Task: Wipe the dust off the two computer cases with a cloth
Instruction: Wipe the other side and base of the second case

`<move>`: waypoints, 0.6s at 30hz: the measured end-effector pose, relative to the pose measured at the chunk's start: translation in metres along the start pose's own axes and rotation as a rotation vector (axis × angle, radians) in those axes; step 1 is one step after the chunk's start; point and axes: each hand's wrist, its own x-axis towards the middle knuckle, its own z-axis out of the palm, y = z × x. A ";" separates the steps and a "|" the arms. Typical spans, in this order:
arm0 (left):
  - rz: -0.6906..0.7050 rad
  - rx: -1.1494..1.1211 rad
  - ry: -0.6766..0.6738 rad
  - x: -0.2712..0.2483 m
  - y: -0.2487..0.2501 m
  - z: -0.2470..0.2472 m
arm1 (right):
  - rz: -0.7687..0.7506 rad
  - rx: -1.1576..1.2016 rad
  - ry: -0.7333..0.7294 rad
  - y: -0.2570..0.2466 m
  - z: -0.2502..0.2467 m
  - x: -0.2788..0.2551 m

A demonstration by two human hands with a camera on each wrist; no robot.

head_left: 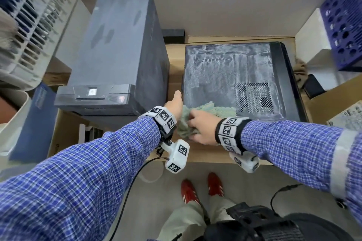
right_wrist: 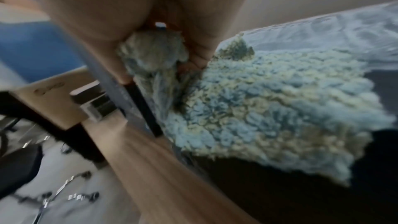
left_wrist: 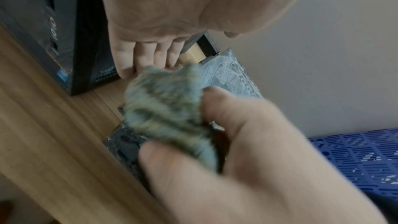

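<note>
your right hand (head_left: 201, 127) bunches the cloth (head_left: 211, 110) at the near edge of the flat case (head_left: 225, 76); left hand (head_left: 175, 103), fingers straight, steadies its side. next, sweep across, then the upright case (head_left: 117, 45).

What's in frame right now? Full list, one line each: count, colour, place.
upright computer case: 1, dusty black, left on the desk
flat computer case: 1, black, streaky dust on its top panel, right on the desk
cloth: 1, pale green-blue, on the near left corner of the flat case
desk: 1, light wood, under both cases
blue crate: 1, perforated, far right
white slotted bin: 1, far left
cardboard box: 1, brown, below the upright case
shoes: 2, red, on the floor
left hand: 1, fingers straight, down between the cases
right hand: 1, grips the bunched end of the cloth
</note>
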 end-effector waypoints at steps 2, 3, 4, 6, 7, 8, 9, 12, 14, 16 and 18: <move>0.012 0.002 0.021 -0.001 0.000 0.000 | -0.035 -0.075 -0.057 0.003 0.003 -0.008; 0.017 0.008 0.029 -0.002 0.000 0.000 | -0.071 -0.115 -0.087 0.006 0.002 -0.012; 0.021 0.021 0.026 -0.001 -0.002 0.001 | -0.109 -0.162 -0.114 0.011 0.002 -0.014; 0.015 0.051 0.029 -0.002 -0.003 0.003 | -0.163 -0.215 -0.126 0.015 0.004 -0.011; 0.011 0.050 0.029 0.001 -0.003 0.004 | -0.178 -0.219 -0.102 0.015 0.002 -0.004; 0.022 0.046 0.032 0.000 -0.003 0.003 | -0.168 -0.229 -0.069 0.018 -0.002 0.005; 0.027 0.037 0.033 0.000 -0.003 0.004 | -0.135 -0.229 -0.035 0.024 -0.009 0.016; 0.007 -0.016 0.022 -0.002 -0.004 0.005 | -0.043 -0.276 0.027 0.046 -0.032 0.051; -0.028 -0.050 0.038 0.002 -0.007 0.008 | 0.046 -0.231 0.074 0.053 -0.044 0.063; -0.045 -0.030 0.074 0.021 -0.014 0.014 | 0.051 -0.196 0.100 0.048 -0.047 0.067; -0.050 0.014 0.129 0.037 -0.018 0.019 | 0.082 -0.185 0.027 0.038 -0.039 0.057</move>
